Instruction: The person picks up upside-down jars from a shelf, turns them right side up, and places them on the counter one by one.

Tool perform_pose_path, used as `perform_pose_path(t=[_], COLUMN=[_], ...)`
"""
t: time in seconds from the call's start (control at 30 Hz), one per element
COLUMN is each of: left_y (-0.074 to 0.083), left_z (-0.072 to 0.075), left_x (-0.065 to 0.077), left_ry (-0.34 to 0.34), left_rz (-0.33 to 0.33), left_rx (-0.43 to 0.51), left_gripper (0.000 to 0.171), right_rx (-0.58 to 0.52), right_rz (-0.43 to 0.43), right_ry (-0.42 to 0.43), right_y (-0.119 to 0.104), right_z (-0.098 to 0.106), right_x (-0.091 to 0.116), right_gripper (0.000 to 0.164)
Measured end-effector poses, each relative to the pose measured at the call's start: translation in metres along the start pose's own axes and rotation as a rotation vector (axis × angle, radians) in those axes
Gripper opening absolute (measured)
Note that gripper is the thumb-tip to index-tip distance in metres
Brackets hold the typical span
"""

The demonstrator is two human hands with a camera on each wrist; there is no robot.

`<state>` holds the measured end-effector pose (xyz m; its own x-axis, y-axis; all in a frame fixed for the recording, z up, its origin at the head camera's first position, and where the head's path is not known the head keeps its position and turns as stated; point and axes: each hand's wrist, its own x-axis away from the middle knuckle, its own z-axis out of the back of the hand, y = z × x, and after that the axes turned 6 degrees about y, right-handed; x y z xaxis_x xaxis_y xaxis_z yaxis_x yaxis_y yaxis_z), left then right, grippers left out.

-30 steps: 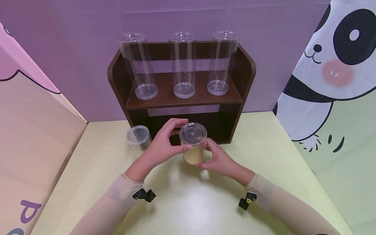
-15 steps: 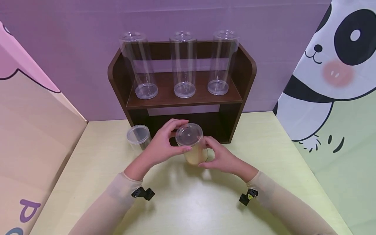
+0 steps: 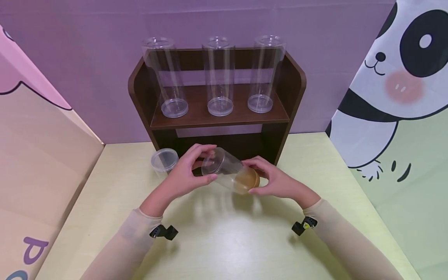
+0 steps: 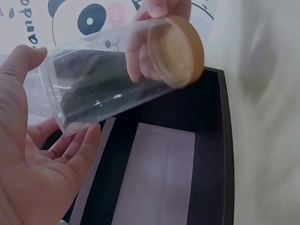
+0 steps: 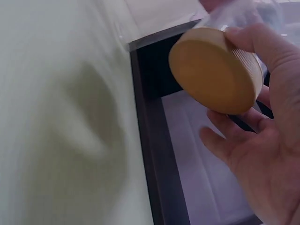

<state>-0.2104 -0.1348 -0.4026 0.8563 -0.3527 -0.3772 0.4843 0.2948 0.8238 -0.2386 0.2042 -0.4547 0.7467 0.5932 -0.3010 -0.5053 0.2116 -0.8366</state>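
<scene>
I saw the jar (image 3: 227, 173) tilted above the table (image 3: 224, 245) before the shelf (image 3: 294, 89), left hand (image 3: 185, 175) gripping its clear end, right hand (image 3: 276, 181) its yellow lid (image 3: 252, 179). I judged the work midway: three jars (image 3: 218, 77) stood shelved; this one and another jar (image 3: 164, 160) weren't.

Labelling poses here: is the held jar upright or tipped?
Tipped: in the head view the jar slants, its clear base at the left hand and its orange lid at the right hand.
</scene>
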Motion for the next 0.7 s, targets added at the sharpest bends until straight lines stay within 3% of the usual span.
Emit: perform_pose_path(t=[0.27, 0.7], left_y=[-0.008, -0.024], left_z=[0.002, -0.004], left_x=[0.007, 0.020], left_ry=[-0.015, -0.028], left_rz=[0.023, 0.100], left_rx=[0.045, 0.126], left_gripper=[0.074, 0.075], right_rx=[-0.074, -0.143], right_rz=[-0.039, 0.046], right_ry=[-0.008, 0.093], right_y=[-0.007, -0.016], right_z=[0.014, 0.024], right_x=[0.003, 0.002], right_gripper=[0.073, 0.060])
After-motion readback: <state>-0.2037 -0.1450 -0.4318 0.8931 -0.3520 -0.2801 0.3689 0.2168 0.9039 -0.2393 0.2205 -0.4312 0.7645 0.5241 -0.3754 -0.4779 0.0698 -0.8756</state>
